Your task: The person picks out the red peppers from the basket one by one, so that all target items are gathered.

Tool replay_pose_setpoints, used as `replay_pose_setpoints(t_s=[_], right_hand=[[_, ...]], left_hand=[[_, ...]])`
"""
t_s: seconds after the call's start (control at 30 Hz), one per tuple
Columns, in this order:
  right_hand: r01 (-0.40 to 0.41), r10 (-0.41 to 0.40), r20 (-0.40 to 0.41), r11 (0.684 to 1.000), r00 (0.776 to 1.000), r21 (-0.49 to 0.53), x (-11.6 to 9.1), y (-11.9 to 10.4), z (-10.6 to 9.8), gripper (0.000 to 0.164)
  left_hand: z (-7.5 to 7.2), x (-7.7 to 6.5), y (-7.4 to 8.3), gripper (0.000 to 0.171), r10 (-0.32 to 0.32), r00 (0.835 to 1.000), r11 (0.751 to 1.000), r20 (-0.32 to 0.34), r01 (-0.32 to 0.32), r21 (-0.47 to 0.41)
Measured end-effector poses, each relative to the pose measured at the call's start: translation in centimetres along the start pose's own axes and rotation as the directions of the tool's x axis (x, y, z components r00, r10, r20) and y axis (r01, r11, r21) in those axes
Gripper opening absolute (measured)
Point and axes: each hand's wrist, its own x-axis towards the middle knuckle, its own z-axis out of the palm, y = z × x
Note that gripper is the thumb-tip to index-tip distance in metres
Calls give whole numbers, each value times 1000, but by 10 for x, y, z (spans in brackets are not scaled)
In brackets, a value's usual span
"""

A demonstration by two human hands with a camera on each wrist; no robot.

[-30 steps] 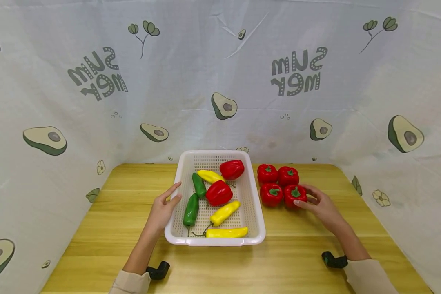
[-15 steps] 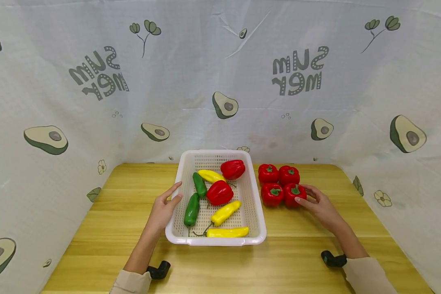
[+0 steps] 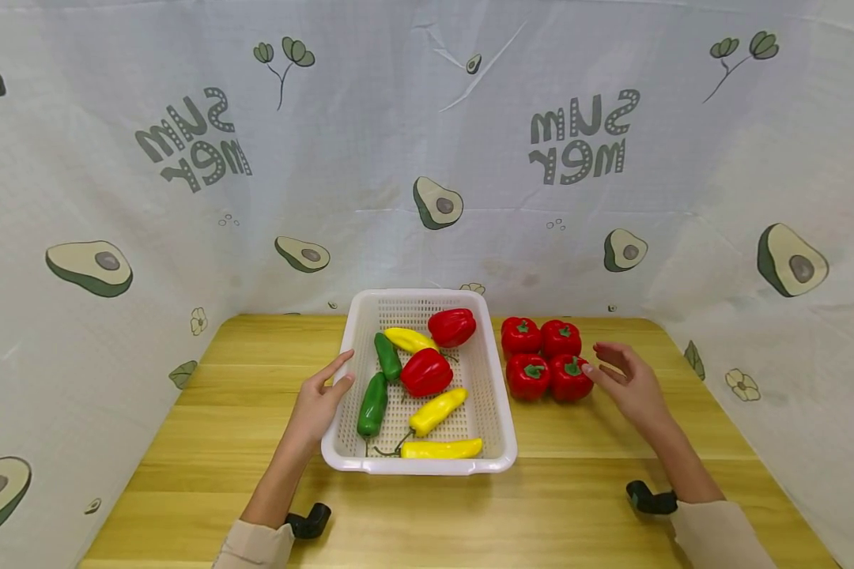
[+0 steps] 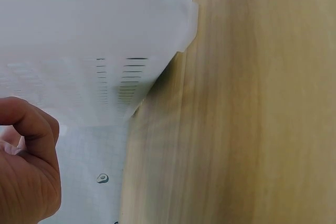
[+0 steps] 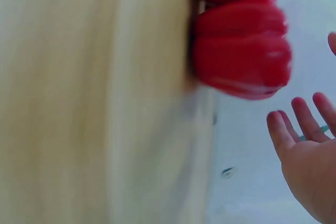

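Note:
A white plastic basket (image 3: 418, 467) stands in the middle of the wooden table. Inside it lie two red bell peppers (image 3: 427, 373), two green peppers (image 3: 373, 405) and three yellow peppers (image 3: 439, 412). My left hand (image 3: 318, 407) holds the basket's left rim, thumb at the inner side; in the left wrist view the hand (image 4: 29, 166) shows bent fingers beside the basket wall (image 4: 121, 35). Several red bell peppers (image 3: 529, 376) stand upright in a tight block right of the basket. Just right of the front-right bell pepper (image 3: 571, 381), my right hand (image 3: 633, 389) has spread, loose fingers and holds nothing.
Bare wooden table (image 3: 562, 506) surrounds the basket. A printed cloth (image 3: 370, 237) hangs behind the table and along both sides. Black wrist cameras (image 3: 651, 499) sit on both wrists, close above the tabletop.
My right hand has let go of the front-right red bell pepper and drawn off slightly to the right, fingers spreading. The left hand and the basket have stayed in place.

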Motion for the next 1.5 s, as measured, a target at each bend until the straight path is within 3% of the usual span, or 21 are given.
replay_pose_setpoints(t_s=[0.37,0.67,0.87,1.27,1.5], right_hand=[[75,-76,5,996,997,54,7,-46,13,59],[27,-32,136,999,990,39,14,-77,28,67],[50,-57,201,998,978,44,20,-92,49,71],[171,-186,297,982,937,74,33,-110,99,72],[143,-173,374,984,911,106,44,-121,125,72]], left_hand=[[0,-1,2,47,1,1000,1000,8,-1,-18],[-1,-1,3,47,7,1000,1000,7,-7,-17],[-1,-2,3,46,6,1000,1000,7,-6,-24],[-1,-2,3,48,12,1000,1000,12,-12,-17],[0,0,1,47,5,1000,1000,6,-5,-7]])
